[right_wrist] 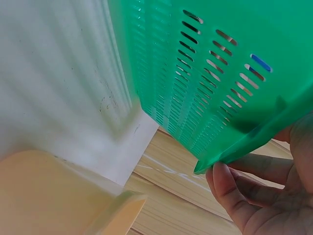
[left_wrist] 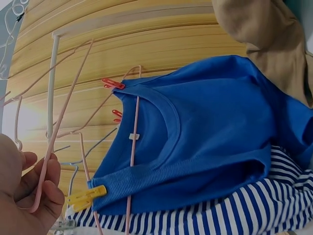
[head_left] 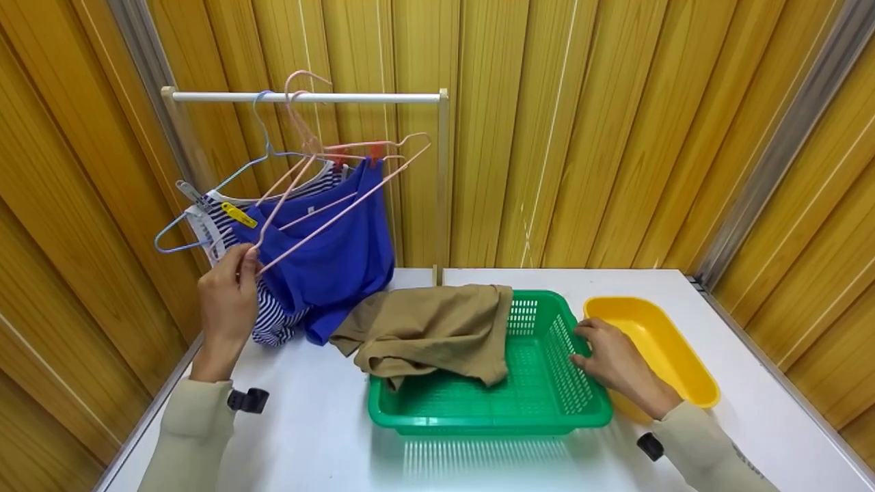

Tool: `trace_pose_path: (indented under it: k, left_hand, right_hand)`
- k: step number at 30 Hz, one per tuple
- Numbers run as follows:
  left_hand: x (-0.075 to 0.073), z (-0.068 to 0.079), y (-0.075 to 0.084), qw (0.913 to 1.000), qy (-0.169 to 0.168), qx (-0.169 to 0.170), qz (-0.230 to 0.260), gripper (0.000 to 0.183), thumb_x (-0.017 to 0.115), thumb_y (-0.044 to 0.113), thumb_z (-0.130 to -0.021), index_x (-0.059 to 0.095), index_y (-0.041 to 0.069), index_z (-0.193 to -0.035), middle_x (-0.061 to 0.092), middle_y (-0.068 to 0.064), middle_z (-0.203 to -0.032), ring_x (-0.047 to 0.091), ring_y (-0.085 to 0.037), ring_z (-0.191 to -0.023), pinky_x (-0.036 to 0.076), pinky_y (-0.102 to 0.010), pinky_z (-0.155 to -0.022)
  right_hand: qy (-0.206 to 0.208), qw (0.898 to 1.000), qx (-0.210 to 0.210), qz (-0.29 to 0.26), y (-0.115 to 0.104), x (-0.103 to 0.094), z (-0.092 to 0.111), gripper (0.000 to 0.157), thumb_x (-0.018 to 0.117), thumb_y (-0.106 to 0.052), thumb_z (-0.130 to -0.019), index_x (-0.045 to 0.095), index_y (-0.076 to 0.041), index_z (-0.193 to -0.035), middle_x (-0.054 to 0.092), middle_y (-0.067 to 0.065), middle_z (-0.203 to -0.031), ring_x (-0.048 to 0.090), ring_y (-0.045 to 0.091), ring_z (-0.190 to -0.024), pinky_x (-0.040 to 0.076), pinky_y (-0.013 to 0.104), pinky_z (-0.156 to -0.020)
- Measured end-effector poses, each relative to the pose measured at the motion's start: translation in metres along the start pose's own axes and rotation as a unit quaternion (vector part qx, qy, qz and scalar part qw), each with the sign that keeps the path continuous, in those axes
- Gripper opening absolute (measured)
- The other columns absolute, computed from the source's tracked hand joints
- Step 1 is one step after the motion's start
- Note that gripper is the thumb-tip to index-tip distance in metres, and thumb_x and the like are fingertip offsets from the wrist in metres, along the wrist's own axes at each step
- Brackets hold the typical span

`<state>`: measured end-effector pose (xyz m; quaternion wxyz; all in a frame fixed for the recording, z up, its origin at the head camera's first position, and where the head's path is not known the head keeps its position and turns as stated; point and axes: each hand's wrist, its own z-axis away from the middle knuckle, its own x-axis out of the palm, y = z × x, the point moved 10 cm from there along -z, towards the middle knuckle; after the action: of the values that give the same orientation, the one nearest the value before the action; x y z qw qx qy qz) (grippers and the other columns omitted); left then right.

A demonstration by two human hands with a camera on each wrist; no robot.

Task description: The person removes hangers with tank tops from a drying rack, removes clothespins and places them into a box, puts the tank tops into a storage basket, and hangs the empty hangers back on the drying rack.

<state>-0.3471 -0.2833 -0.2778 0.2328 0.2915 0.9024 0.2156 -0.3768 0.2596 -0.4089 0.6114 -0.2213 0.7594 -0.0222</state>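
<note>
Pale beige sleeves (head_left: 188, 424), small blocky black wrist devices (head_left: 253, 401); dark marking (head_left: 748, 459) along right sleeve (head_left: 704, 441)

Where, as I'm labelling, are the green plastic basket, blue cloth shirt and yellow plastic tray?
Green plastic basket (head_left: 490, 421), head view, front rim.
Blue cloth shirt (left_wrist: 220, 117), left wrist view, body.
Yellow plastic tray (head_left: 660, 343), head view, floor.

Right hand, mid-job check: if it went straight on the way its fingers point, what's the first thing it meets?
The right rim of the green basket, which the right hand already pinches. Beyond that, probably the basket's far side or the brown garment; depth is unclear.
</note>
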Motion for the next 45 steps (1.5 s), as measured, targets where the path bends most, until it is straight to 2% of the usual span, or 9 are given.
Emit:
trace_pose_path:
  k: [5,9,20,25,33,41,45]
  left_hand:
    - [0.016,-0.016,0.006,1.0000,-0.007,0.001,-0.005,0.029,0.048,0.022,-0.104,0.066,-0.001,-0.104,0.062,-0.016,-0.077,0.054,-0.026,-0.070,0.035,-0.024,-0.066]
    - [0.029,-0.024,0.007,0.9998,-0.018,-0.007,-0.004,0.030,0.047,0.024,-0.104,0.066,0.000,-0.105,0.063,-0.016,-0.080,0.056,-0.027,-0.071,0.037,-0.028,-0.067]
    - [0.050,-0.028,-0.001,0.9987,-0.042,-0.029,0.002,0.029,0.048,0.023,-0.104,0.066,0.001,-0.106,0.064,-0.016,-0.083,0.058,-0.029,-0.076,0.041,-0.035,-0.071]
    - [0.054,-0.027,-0.004,0.9985,-0.045,-0.030,-0.007,0.027,0.049,0.022,-0.104,0.067,0.002,-0.104,0.064,-0.016,-0.082,0.058,-0.030,-0.076,0.041,-0.037,-0.071]
    - [0.061,-0.022,-0.005,0.9974,-0.064,-0.026,-0.022,0.025,0.053,0.020,-0.102,0.068,0.001,-0.105,0.066,-0.017,-0.085,0.059,-0.032,-0.077,0.043,-0.040,-0.072]
    - [0.058,-0.026,-0.003,0.9982,-0.054,-0.024,-0.011,0.025,0.055,0.019,-0.101,0.069,0.000,-0.107,0.070,-0.021,-0.098,0.063,-0.035,-0.085,0.047,-0.044,-0.078]
    - [0.059,-0.027,-0.002,0.9980,-0.058,-0.024,0.009,0.027,0.053,0.018,-0.101,0.067,-0.001,-0.114,0.069,-0.021,-0.108,0.064,-0.035,-0.095,0.050,-0.046,-0.087]
  right_hand:
    - [-0.002,1.000,0.004,-0.003,0.001,0.003,0.001,0.043,0.077,-0.013,-0.084,0.063,0.010,-0.118,0.058,0.027,-0.124,0.059,0.040,-0.108,0.049,0.056,-0.095]
    - [-0.002,1.000,0.003,-0.002,0.002,0.004,0.001,0.042,0.077,-0.012,-0.083,0.064,0.010,-0.117,0.059,0.027,-0.124,0.060,0.040,-0.107,0.049,0.056,-0.094]
    - [-0.004,1.000,0.008,0.000,0.002,0.004,0.001,0.044,0.077,-0.012,-0.083,0.063,0.010,-0.119,0.058,0.026,-0.125,0.059,0.041,-0.110,0.048,0.057,-0.096]
    - [0.005,1.000,-0.001,0.004,-0.001,0.005,0.001,0.043,0.078,-0.012,-0.082,0.064,0.010,-0.116,0.060,0.026,-0.122,0.061,0.039,-0.106,0.051,0.055,-0.093]
    - [0.002,1.000,0.009,0.009,0.000,0.008,0.002,0.042,0.078,-0.013,-0.082,0.065,0.009,-0.116,0.060,0.026,-0.123,0.059,0.040,-0.109,0.048,0.057,-0.096]
    - [0.011,1.000,0.010,0.014,-0.001,0.004,0.000,0.042,0.077,-0.011,-0.082,0.064,0.011,-0.116,0.059,0.027,-0.122,0.057,0.041,-0.111,0.046,0.058,-0.099]
    - [0.011,1.000,0.010,0.015,0.001,0.004,-0.001,0.043,0.077,-0.012,-0.083,0.063,0.010,-0.117,0.058,0.027,-0.123,0.056,0.041,-0.111,0.046,0.058,-0.099]
